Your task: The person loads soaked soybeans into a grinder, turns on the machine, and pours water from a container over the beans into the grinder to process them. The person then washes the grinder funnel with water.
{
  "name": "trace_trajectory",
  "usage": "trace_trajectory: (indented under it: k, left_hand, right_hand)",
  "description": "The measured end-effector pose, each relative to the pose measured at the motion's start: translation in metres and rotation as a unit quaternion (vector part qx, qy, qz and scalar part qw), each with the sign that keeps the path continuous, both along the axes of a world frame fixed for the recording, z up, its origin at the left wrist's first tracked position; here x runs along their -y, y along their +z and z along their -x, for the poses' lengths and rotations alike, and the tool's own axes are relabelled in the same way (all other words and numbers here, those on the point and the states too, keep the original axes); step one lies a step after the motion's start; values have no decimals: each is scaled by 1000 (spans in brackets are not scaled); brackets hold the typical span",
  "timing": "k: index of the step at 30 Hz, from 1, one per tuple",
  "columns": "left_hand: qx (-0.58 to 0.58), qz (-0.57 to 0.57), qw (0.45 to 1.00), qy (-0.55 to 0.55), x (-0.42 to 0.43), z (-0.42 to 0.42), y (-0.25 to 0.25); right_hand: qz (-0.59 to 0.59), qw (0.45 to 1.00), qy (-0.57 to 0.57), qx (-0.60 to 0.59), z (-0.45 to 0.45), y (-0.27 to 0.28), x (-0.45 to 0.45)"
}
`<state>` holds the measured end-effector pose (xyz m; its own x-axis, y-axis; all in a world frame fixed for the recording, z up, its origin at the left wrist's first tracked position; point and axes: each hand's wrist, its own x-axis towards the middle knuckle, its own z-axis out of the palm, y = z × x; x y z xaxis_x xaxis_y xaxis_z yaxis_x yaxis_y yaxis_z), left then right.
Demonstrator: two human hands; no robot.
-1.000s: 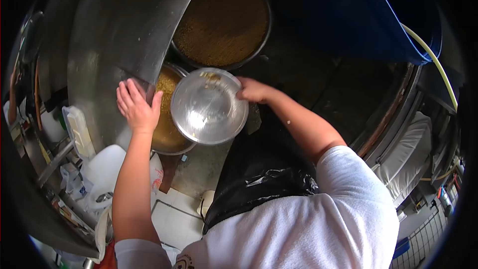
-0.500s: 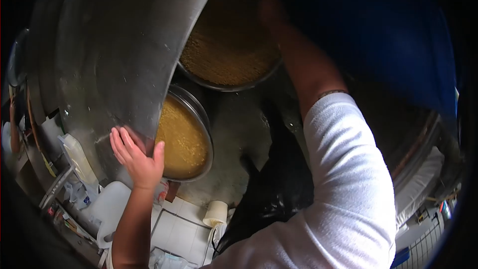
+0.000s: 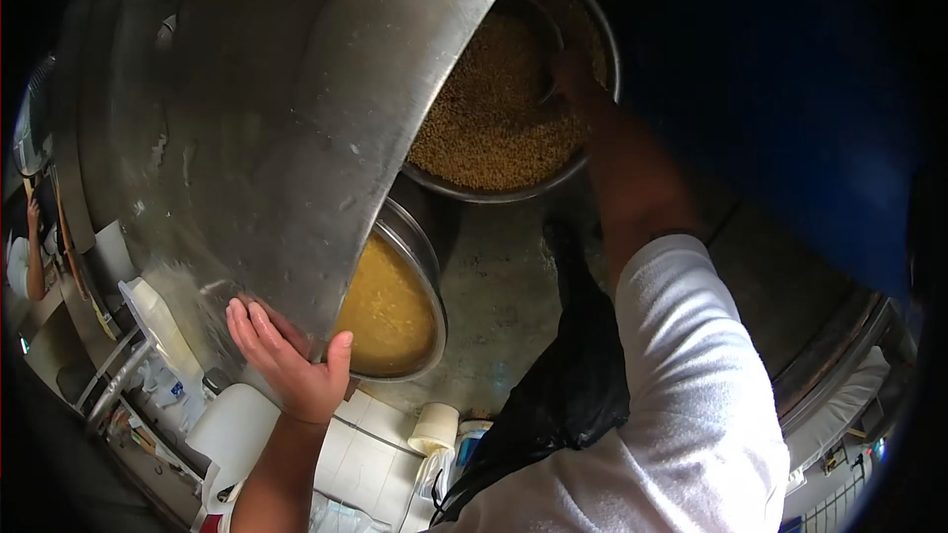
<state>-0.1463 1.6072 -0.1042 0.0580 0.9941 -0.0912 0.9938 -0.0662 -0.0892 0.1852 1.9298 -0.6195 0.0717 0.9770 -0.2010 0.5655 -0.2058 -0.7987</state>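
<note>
Since the earlier head frames, the right hand has carried the bowl from beside the near basin over to the far basin.

In the head view now, the bowl lies among the tan grains, close to the far basin's right-hand rim. The right grip appears closed on the bowl's edge, though shadow hides its fingers. The left hand lies flat and open, thumb spread, against the lower corner of the metal panel, with hold of nothing. Just beside its thumb, yellowish liquid fills the near basin, partly covered by the panel. A white tub stands nearer the person.

A full bowl held by one edge could tip and scatter grains over the floor. The left palm could slip if the panel is wet, and a long one-armed reach could upset the person's balance.
</note>
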Motion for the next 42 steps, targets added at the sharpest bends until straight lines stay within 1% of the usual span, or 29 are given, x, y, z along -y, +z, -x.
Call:
trace_trajectory:
  k: [1,3,5,6,8,11,12,13,15,17,18,20,21,22,23,25,27,29,32,33,34,35,36,37,38,39,40,41,42]
  left_hand:
    - [8,1,1000,2,1,1,0]
    - [16,0,1000,5,3,3,-2]
    - [37,12,999,29,8,7,-2]
    - [37,13,999,28,8,6,-3]
    - [39,21,999,26,8,7,0]
    - [32,11,999,12,6,6,-1]
    - [36,8,999,10,5,5,-1]
    - [36,9,999,14,8,5,-2]
    - [27,-28,999,2,7,8,-7]
    - [8,-30,999,-9,5,8,-4]
    - [-7,-29,999,-17,6,7,-3]
    - [-5,-37,999,-12,5,5,-1]
    - [-5,-42,999,-9,6,3,0]
    - [-10,-53,999,0,6,0,1]
    - [-8,-67,998,4,6,0,0]
    - [-17,-78,997,19,8,-3,0]
    - [-16,-103,994,42,9,-11,3]
    - [-19,-40,992,118,11,-18,8]
    - [26,24,969,243,29,-58,34]
    - [50,20,966,252,51,-84,42]
    - [90,-38,977,189,89,-100,36]
    - [245,19,956,161,127,-125,62]
    - [318,18,937,143,176,-152,68]
    - [370,-135,912,116,245,-171,34]
    - [370,-102,910,157,310,-196,58]
    - [377,-4,895,240,386,-214,61]
    - [340,17,880,332,464,-233,61]
    - [305,-46,867,392,546,-257,60]
    - [272,-56,844,458,638,-273,31]
  right_hand:
    - [150,976,-86,-133,5,36,7]
    - [290,906,-167,-260,10,50,20]
    - [299,863,-164,-372,14,50,34]
    - [300,862,-165,-373,12,49,37]
    - [332,813,-185,-442,10,49,46]
    - [351,800,-144,-464,-14,62,47]
    - [350,801,-141,-465,-12,39,54]
    - [288,847,-72,-442,-6,-4,71]
    - [215,884,-3,-415,5,0,76]
    - [299,803,-259,-445,38,66,73]
    - [296,806,-257,-445,36,71,76]
    - [314,763,-289,-485,28,63,89]
    - [309,768,-282,-485,17,48,101]
    - [310,793,-249,-461,2,26,116]
    - [307,819,-215,-435,-11,25,119]
    - [295,833,-241,-402,-35,84,140]
    - [267,803,-228,-482,-70,102,167]
    - [242,791,-184,-531,-94,200,200]
    - [263,836,-124,-466,-134,280,253]
    - [269,842,-104,-456,-147,305,275]
    - [274,848,-75,-448,-161,328,298]
    - [281,852,-42,-440,-171,349,323]
    - [272,849,-16,-453,-177,369,346]
    - [292,850,8,-437,-183,393,376]
    - [285,849,38,-442,-188,385,399]
    - [303,855,64,-415,-192,387,425]
    - [335,843,96,-409,-187,406,456]
    - [368,831,130,-396,-182,430,487]
    - [383,831,159,-371,-175,439,515]
